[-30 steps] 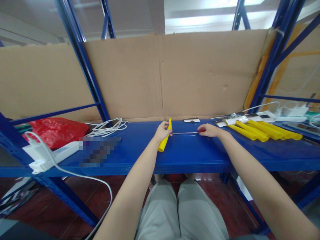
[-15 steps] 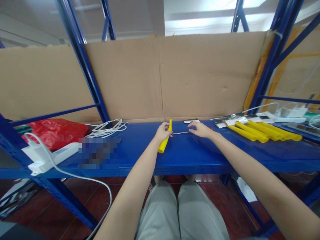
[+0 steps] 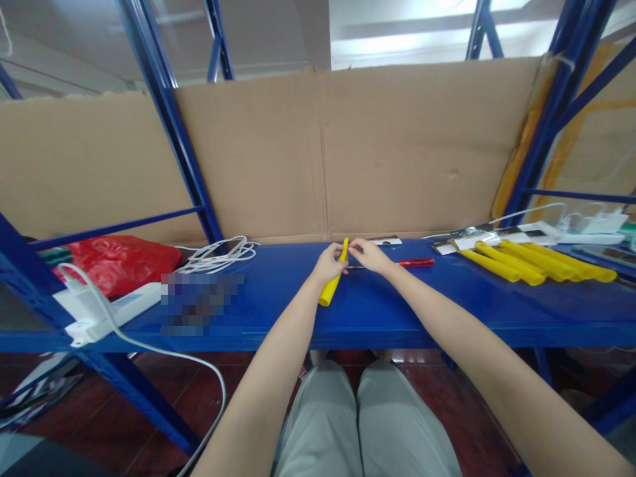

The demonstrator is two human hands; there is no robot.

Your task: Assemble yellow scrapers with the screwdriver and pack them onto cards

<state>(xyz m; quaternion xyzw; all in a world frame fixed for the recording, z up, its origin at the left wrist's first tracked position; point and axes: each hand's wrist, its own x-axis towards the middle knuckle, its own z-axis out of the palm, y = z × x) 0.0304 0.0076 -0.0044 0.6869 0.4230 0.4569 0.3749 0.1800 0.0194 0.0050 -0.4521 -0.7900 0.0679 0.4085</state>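
My left hand [image 3: 330, 264] is closed around a yellow tube-like piece [image 3: 329, 290], held at a slant with its wide end toward me and its narrow tip up. Beside that tip is my right hand [image 3: 368, 253], its fingers bent together in a pinch. Whatever may be between those fingers is too small to make out. A screwdriver with a red handle [image 3: 416, 263] lies on the blue shelf [image 3: 278, 285]. Its thin metal shaft runs leftward, partly hidden behind my right hand and wrist.
Several more yellow tube-like pieces [image 3: 539, 262] lie in a row at the right. A small dark-and-white item [image 3: 388, 241] rests near the cardboard wall [image 3: 422, 152]. At the left are a white cable coil [image 3: 223, 255], a red plastic bag [image 3: 119, 262] and a power strip [image 3: 134, 301].
My right hand has moved left to the tip of the yellow piece, uncovering the screwdriver's red handle. My left hand keeps its hold. The view has shifted slightly.
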